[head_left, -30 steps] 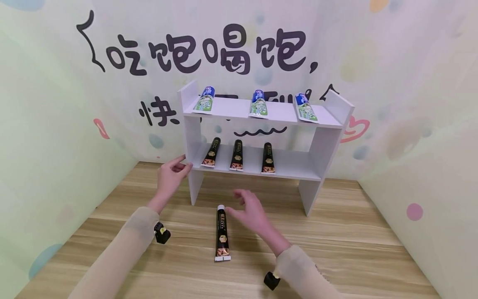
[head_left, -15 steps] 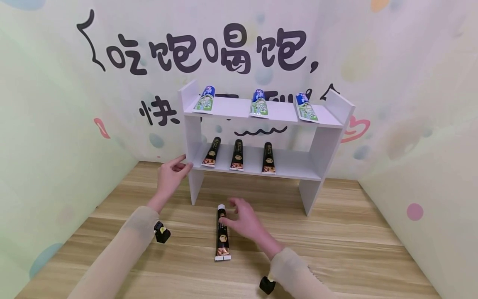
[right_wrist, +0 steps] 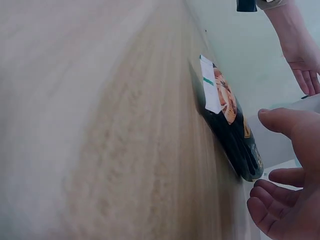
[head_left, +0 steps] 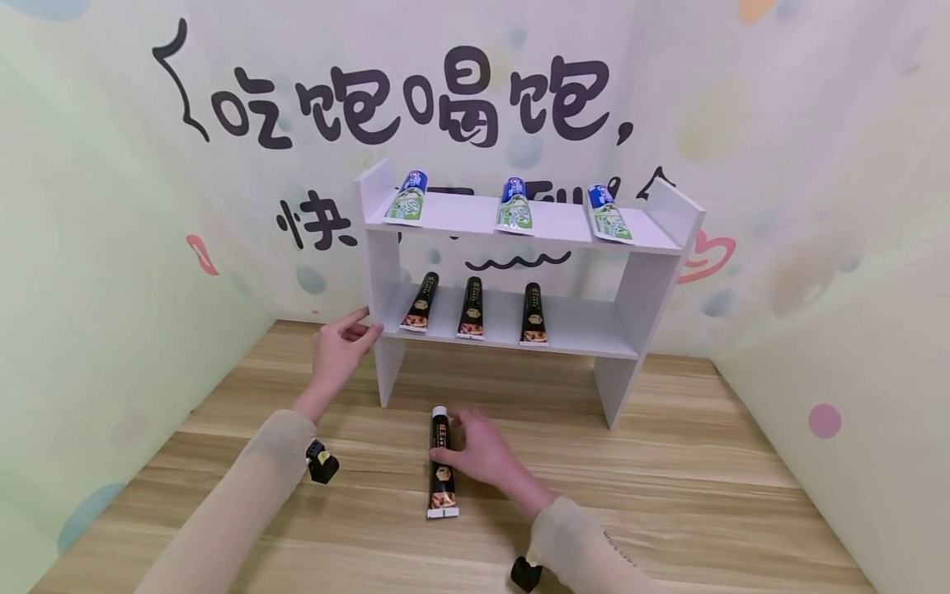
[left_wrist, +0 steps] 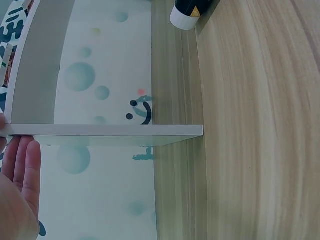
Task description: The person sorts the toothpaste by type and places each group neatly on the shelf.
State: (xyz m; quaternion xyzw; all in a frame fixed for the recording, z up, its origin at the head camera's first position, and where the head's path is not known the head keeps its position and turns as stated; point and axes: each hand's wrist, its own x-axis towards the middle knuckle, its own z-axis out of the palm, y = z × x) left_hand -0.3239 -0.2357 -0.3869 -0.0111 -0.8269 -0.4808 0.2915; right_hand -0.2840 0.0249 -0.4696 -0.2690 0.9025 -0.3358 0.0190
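A black toothpaste tube (head_left: 443, 483) with a white cap lies on the table, cap toward the shelf. My right hand (head_left: 486, 450) hovers at its right side, thumb over the tube and fingers by the cap end. In the right wrist view, a gap shows between the tube (right_wrist: 231, 120) and the spread thumb and fingers of that hand (right_wrist: 307, 200). My left hand (head_left: 337, 351) holds the left side panel of the white two-tier shelf (head_left: 586, 322). Its fingers (left_wrist: 31, 170) lie along the panel's outer face in the left wrist view; the thumb is mostly cut off.
Three black toothpaste tubes (head_left: 472, 307) lie on the lower tier, left to middle. Above them are three blue-and-green toothpaste tubes (head_left: 514, 205), spread along the top tier. Walls with printed lettering enclose the wooden table (head_left: 668, 495) at the back and both sides.
My right hand has come down and slightly left, bringing its thumb over the tube and its fingers nearer the cap end. The left hand, shelf and tubes stay where they were.
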